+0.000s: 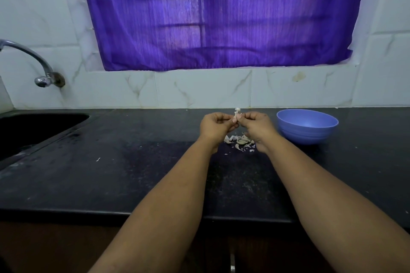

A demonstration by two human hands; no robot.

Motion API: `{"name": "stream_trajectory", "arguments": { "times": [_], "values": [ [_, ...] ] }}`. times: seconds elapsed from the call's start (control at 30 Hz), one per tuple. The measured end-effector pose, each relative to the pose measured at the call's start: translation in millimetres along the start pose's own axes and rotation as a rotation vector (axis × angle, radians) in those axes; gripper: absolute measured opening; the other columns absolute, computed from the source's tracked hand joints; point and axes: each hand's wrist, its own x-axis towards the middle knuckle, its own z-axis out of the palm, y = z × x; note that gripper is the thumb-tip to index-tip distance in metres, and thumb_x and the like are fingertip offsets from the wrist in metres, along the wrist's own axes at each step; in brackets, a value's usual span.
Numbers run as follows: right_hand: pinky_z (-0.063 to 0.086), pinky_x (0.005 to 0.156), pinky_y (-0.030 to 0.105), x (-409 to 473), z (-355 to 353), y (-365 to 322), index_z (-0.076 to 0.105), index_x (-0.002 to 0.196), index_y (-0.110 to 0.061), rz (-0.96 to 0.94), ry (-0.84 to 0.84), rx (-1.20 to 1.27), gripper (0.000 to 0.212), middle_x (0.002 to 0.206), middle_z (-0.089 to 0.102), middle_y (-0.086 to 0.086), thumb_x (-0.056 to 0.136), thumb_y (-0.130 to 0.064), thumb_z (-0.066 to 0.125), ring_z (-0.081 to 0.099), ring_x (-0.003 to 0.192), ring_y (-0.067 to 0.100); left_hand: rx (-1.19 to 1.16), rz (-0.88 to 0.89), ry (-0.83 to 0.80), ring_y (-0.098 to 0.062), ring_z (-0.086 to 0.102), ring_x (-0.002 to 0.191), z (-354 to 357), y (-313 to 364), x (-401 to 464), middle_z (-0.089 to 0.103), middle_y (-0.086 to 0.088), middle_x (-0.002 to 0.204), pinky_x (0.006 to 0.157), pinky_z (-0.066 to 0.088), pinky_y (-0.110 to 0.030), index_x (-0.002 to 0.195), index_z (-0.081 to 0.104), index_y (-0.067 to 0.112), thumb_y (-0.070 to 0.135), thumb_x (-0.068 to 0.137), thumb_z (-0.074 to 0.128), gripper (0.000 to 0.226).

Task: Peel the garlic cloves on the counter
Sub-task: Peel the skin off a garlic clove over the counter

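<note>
1. Both arms reach forward over the black counter (111, 179), and the two hands meet above its far part, close to the tiled wall.
2. The left hand (216, 125) has its fingers curled inward, pinching a small garlic clove (236, 115) at the fingertips.
3. The right hand (255, 124) pinches the same clove from the other side — its fingers are curled too, and a strip of pale skin sticks up from between the two hands.
4. The clove is held in the air above the counter, not resting on it; it is too small to tell how much skin remains on it.
5. Directly beneath the hands lies a small pile of garlic cloves and peels (239, 141) on the counter, partly hidden by the right wrist.
6. A blue bowl (307, 126) stands on the counter just to the right of the right hand — upright; nothing shows on the part of its inside that is visible.
7. A dark sink (33, 126) is set into the counter at the far left, with a metal tap (42, 68) on the wall above it.
8. A purple curtain (221, 13) covers the window behind the counter.
</note>
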Motion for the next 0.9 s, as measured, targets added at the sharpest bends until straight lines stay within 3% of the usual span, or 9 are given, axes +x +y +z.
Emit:
{"name": "stream_trajectory", "arguments": {
  "times": [0.1,0.2,0.3,0.4,0.57,0.67,0.73,0.77,0.9],
  "values": [
    [0.047,0.068,0.024,6.1,-3.8,-1.1,0.061,0.079,-0.015,0.035,0.097,0.039,0.011,0.082,0.068,0.001,0.089,-0.013,0.065,0.062,0.082,0.013,-0.032,-0.059,0.019,-0.012,0.064,0.07,1.6,2.9,1.3,0.064,-0.01,0.081,0.068,0.057,-0.019,0.083,0.06,0.004,-0.006,0.09,0.059,0.012],
    [0.058,0.078,0.035,13.0,-20.4,-0.5,0.064,0.077,-0.015,-0.027,0.253,-0.242,0.007,0.075,0.071,0.0,0.079,-0.012,0.069,0.07,0.081,0.02,0.011,-0.182,0.127,-0.013,0.043,0.056,-3.2,6.8,6.5,0.051,-0.004,0.069,0.053,0.04,-0.024,0.076,0.053,0.01,0.003,0.094,0.044,0.022],
    [0.058,0.08,0.035,10.8,-29.7,1.1,0.066,0.071,-0.018,-0.061,0.195,-0.474,0.013,0.071,0.068,-0.001,0.076,-0.016,0.078,0.069,0.078,0.021,0.305,-0.175,0.241,-0.016,0.034,0.057,-14.4,8.6,8.6,0.042,-0.001,0.065,0.053,0.026,-0.029,0.073,0.051,0.011,0.015,0.095,0.034,0.027],
    [0.051,0.071,0.026,6.1,-31.7,1.5,0.07,0.076,-0.015,-0.091,0.127,-0.615,0.012,0.071,0.064,-0.002,0.077,-0.02,0.081,0.058,0.066,0.01,0.472,-0.13,0.331,-0.017,0.034,0.059,-25.1,9.0,9.7,0.039,-0.002,0.067,0.051,0.024,-0.03,0.068,0.04,0.012,0.018,0.098,0.035,0.032],
    [0.052,0.077,0.027,8.7,-32.9,1.3,0.075,0.082,-0.012,-0.058,0.116,-0.53,0.016,0.082,0.07,0.002,0.073,-0.021,0.084,0.061,0.077,0.012,0.674,-0.171,0.322,-0.033,0.057,0.1,-36.2,8.6,12.0,0.063,-0.013,0.1,0.08,0.044,-0.036,0.095,0.059,0.001,0.032,0.101,0.043,0.035],
    [0.055,0.075,0.031,9.6,-31.9,5.2,0.075,0.085,-0.011,-0.008,0.102,-0.434,0.013,0.08,0.071,0.004,0.077,-0.02,0.081,0.061,0.07,0.013,0.949,-0.225,0.27,-0.03,0.052,0.119,-40.5,6.2,8.5,0.059,-0.013,0.126,0.088,0.043,-0.035,0.121,0.057,0.004,0.035,0.097,0.049,0.039],
    [0.059,0.081,0.041,8.7,-29.2,7.2,0.072,0.08,-0.015,0.035,0.071,-0.399,0.004,0.077,0.071,0.005,0.082,-0.013,0.076,0.064,0.07,0.016,1.106,-0.313,0.254,-0.029,0.053,0.12,-46.6,6.0,6.3,0.056,-0.011,0.131,0.089,0.045,-0.036,0.125,0.057,0.008,0.03,0.094,0.055,0.039],
    [0.059,0.083,0.043,8.2,-27.9,7.8,0.071,0.077,-0.018,0.048,0.056,-0.403,0.012,0.077,0.071,0.006,0.085,-0.009,0.072,0.065,0.072,0.017,1.143,-0.36,0.26,-0.029,0.054,0.12,-50.8,6.0,5.7,0.055,-0.011,0.132,0.088,0.047,-0.037,0.125,0.058,0.008,0.026,0.092,0.057,0.038],
    [0.059,0.083,0.041,6.5,-22.9,9.3,0.069,0.076,-0.018,0.072,0.032,-0.38,0.02,0.078,0.072,0.006,0.085,0.0,0.068,0.069,0.078,0.019,1.248,-0.442,0.324,-0.028,0.039,0.13,-62.3,7.2,3.0,0.039,-0.011,0.142,0.098,0.042,-0.04,0.135,0.048,0.009,0.029,0.089,0.06,0.052]
  ]
}}
